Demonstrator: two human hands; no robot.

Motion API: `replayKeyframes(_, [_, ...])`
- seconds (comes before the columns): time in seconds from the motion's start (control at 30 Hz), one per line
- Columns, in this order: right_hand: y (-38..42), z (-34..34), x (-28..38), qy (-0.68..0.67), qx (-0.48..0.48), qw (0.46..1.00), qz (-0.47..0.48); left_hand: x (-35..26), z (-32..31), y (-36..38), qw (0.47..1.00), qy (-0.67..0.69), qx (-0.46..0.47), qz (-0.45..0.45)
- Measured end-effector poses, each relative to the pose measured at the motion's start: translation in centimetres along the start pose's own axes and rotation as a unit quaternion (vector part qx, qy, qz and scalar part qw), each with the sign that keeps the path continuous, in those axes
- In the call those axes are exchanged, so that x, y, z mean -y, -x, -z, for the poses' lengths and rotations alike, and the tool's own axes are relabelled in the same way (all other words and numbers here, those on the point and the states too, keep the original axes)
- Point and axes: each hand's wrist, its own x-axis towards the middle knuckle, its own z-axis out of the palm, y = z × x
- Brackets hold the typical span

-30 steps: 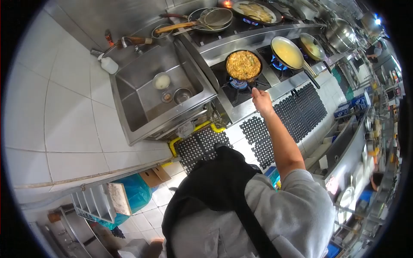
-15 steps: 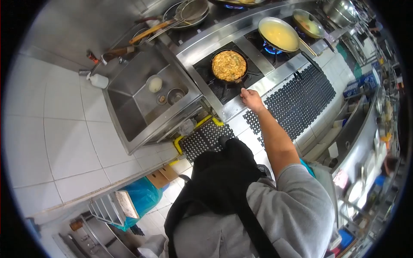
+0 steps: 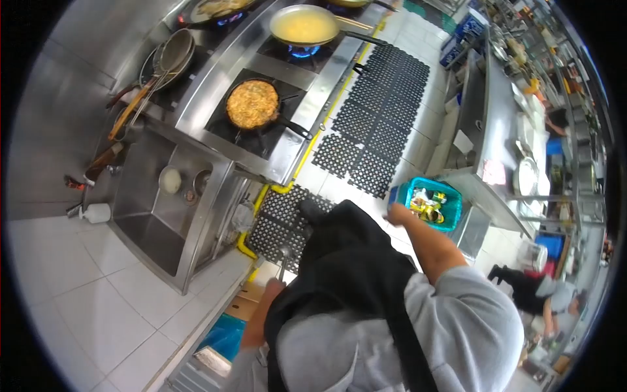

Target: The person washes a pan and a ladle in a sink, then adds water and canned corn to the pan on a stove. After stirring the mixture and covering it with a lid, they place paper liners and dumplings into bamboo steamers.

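Observation:
My left hand [image 3: 274, 285] is low beside the black apron, closed on the handle of a metal spoon [image 3: 285, 253] whose rounded end points away from me. Hanging at my right side, my right hand [image 3: 396, 214] is beside a teal-lined bin [image 3: 450, 225] of food packaging and scraps. Its fingers are blurred and mostly hidden. A browned, round omelette [image 3: 252, 104] fills a black frying pan [image 3: 285, 122] on the near burner, its handle untouched. Farther along, a wider pan [image 3: 277, 35] of yellow liquid is over a blue flame.
A steel sink [image 3: 140, 212] with a bowl in it stands left of the stove. Strainers [image 3: 175, 52] rest behind it. Black rubber mats [image 3: 382, 108] cover the aisle floor. A steel counter [image 3: 493, 124] runs along the right, and another person [image 3: 545, 297] is at far right.
My right hand has let go of the frying pan's handle and dropped back to my side. My view has turned rightward. My left hand with the spoon has come into view.

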Motion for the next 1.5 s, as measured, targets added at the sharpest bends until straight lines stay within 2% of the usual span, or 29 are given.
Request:
replayKeyframes(0.07, [7.8,-0.5,-0.3,-0.234,0.0,0.954,-0.186,-4.3,2.4,-3.6,0.998,-0.052,0.034,-0.005])
replayKeyframes(0.1, [11.9,0.8,0.6,-0.414,0.006,0.882,-0.225,-6.8,3.3,-5.1,0.996,-0.073,0.048,-0.011])
replayKeyframes(0.17, [13.5,-4.3,-1.5,-0.22,-0.136,0.954,-0.153,-12.2,4.7,-7.6,0.992,-0.094,0.047,-0.065])
replayKeyframes(0.23, [15.8,-2.5,-0.3,-0.292,-0.139,0.942,-0.092,-19.9,5.8,-9.7,0.985,-0.089,0.084,-0.121])
replayKeyframes(0.27, [16.9,1.4,2.0,-0.337,-0.101,0.926,-0.139,-25.1,6.8,-9.2,0.98,-0.075,0.13,-0.132])
replayKeyframes(0.3, [15.4,0.6,1.9,-0.337,-0.148,0.922,-0.124,-29.7,6.8,-9.0,0.975,-0.055,0.13,-0.17])
replayKeyframes(0.33, [16.0,4.6,3.6,-0.319,-0.122,0.934,-0.1,-34.6,6.8,-8.7,0.973,-0.027,0.139,-0.182])
replayKeyframes(0.37, [16.4,6.9,5.0,-0.359,-0.184,0.913,-0.059,-38.9,6.5,-9.5,0.968,0.013,0.16,-0.194])
replayKeyframes(0.4, [16.4,9.0,6.2,-0.41,-0.219,0.885,-0.025,-43.5,6.4,-9.7,0.956,0.069,0.188,-0.214])
replayKeyframes(0.43, [15.8,10.9,6.8,-0.475,-0.193,0.859,-0.002,-48.9,6.3,-7.7,0.938,0.105,0.227,-0.241])
replayKeyframes(0.47, [14.3,12.2,6.5,-0.458,-0.22,0.858,0.08,-53.7,5.6,-7.1,0.918,0.157,0.261,-0.253])
replayKeyframes(0.5, [14.0,14.6,6.7,-0.515,-0.193,0.829,0.101,-58.2,4.8,-7.1,0.878,0.208,0.342,-0.263])
replayKeyframes(0.57, [14.3,20.2,7.3,-0.749,-0.129,0.645,0.079,-66.4,2.4,-3.9,0.792,0.325,0.438,-0.273])
replayKeyframes(0.6, [13.9,22.2,5.8,-0.814,-0.114,0.563,0.083,-70.0,1.4,-1.6,0.766,0.287,0.477,-0.321])
replayKeyframes(0.67, [12.9,25.8,2.8,-0.909,-0.084,0.402,0.071,-75.8,-0.9,-0.2,0.792,0.219,0.46,-0.336])
replayKeyframes(0.7, [11.3,25.6,0.1,-0.89,-0.093,0.443,0.05,-77.4,-1.7,0.2,0.806,0.183,0.449,-0.341])
replayKeyframes(0.77, [13.0,27.8,-2.2,-0.801,-0.303,0.516,-0.003,-78.9,-3.4,-2.0,0.835,0.122,0.379,-0.38])
replayKeyframes(0.83, [13.6,28.0,-6.8,-0.762,-0.276,0.577,-0.099,-78.7,-4.6,-7.8,0.887,0.046,0.257,-0.382])
replayKeyframes(0.9, [12.5,24.3,-12.7,-0.808,-0.285,0.515,-0.025,-75.4,-5.0,-13.5,0.851,-0.122,0.05,-0.508])
replayKeyframes(0.97, [15.6,22.6,-17.5,-0.849,-0.238,0.473,-0.002,-71.4,-3.0,-15.1,0.838,-0.155,-0.044,-0.521])
replayKeyframes(1.03, [18.5,21.7,-20.7,-0.775,-0.286,0.56,-0.055,-68.1,-0.1,-16.3,0.827,-0.202,-0.152,-0.503])
replayKeyframes(1.1, [18.3,18.6,-24.4,-0.737,-0.275,0.587,-0.191,-64.3,2.8,-21.2,0.934,-0.135,-0.104,-0.314])
replayKeyframes(1.17, [18.6,19.1,-25.4,-0.623,-0.402,0.627,-0.24,-62.0,5.5,-23.8,0.94,-0.214,-0.117,-0.237])
replayKeyframes(1.2, [17.7,17.0,-27.4,-0.538,-0.41,0.692,-0.25,-59.4,6.7,-28.9,0.866,-0.371,-0.059,-0.329])
replayKeyframes(1.23, [18.4,19.6,-26.4,-0.604,-0.344,0.661,-0.282,-64.4,7.4,-21.2,0.99,-0.136,0.009,-0.047])
replayKeyframes(1.3, [16.5,19.7,-25.9,-0.638,-0.344,0.634,-0.27,-65.8,7.8,-23.9,0.995,0.017,0.08,-0.048])
replayKeyframes(1.43, [8.0,24.1,-26.1,-0.698,-0.319,0.606,-0.208,-77.1,8.7,-24.3,0.956,0.231,0.091,-0.155])
replayKeyframes(1.47, [6.2,28.1,-25.8,-0.64,-0.307,0.673,-0.209,-80.1,9.2,-24.3,0.951,0.247,0.086,-0.163])
replayKeyframes(1.5, [3.6,31.0,-26.1,-0.648,-0.276,0.692,-0.158,-82.3,9.7,-24.5,0.947,0.26,0.081,-0.17])
